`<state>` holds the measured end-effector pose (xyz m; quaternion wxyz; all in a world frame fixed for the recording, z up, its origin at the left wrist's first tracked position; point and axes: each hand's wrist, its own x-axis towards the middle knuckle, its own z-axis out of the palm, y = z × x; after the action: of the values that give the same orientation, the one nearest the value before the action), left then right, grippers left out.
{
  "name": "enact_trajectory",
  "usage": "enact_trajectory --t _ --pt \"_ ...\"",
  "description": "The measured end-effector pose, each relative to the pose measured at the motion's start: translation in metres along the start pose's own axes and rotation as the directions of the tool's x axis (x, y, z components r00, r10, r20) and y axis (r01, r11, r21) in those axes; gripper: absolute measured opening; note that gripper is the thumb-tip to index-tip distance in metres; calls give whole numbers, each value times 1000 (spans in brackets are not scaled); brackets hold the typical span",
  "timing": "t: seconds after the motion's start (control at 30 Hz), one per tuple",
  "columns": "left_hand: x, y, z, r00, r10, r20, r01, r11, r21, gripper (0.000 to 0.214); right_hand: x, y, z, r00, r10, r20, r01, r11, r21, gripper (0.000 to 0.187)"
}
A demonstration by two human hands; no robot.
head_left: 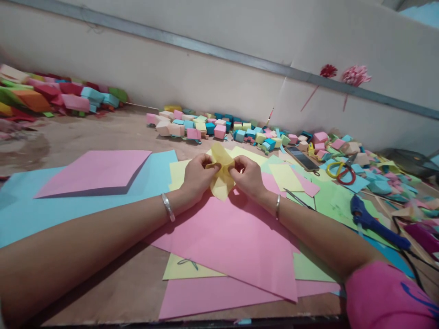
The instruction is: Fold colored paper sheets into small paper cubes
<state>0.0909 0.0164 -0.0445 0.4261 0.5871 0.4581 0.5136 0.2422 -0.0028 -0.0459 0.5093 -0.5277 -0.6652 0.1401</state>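
A folded piece of yellow paper (221,176) is held between both hands above the middle of the table. My left hand (197,176) pinches its left side with the fingers curled. My right hand (247,176) pinches its right side the same way. Each wrist wears a silver bangle. Under the hands lies a big pink sheet (233,237) over other yellow and pink sheets.
A stack of pink sheets (94,173) on a light blue sheet (20,210) lies to the left. Several coloured paper cubes (219,130) line the wall. On the right are a phone (302,158), scissors (339,171), a blue glue gun (372,221) and paper scraps.
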Motion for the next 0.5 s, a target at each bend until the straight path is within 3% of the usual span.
enact_trajectory --t 0.17,0.4,0.5 --pt "0 0 1 1000 17 12 -17 1000 9 22 -2 0 0 998 51 22 -51 998 33 8" --pt "-1 0 1 999 7 -42 -2 995 104 24 -3 -2 -1 1000 -9 30 7 999 46 6" --pt "-3 2 1 1000 10 -10 -9 993 115 19 -2 -2 -1 1000 -8 24 6 998 66 4"
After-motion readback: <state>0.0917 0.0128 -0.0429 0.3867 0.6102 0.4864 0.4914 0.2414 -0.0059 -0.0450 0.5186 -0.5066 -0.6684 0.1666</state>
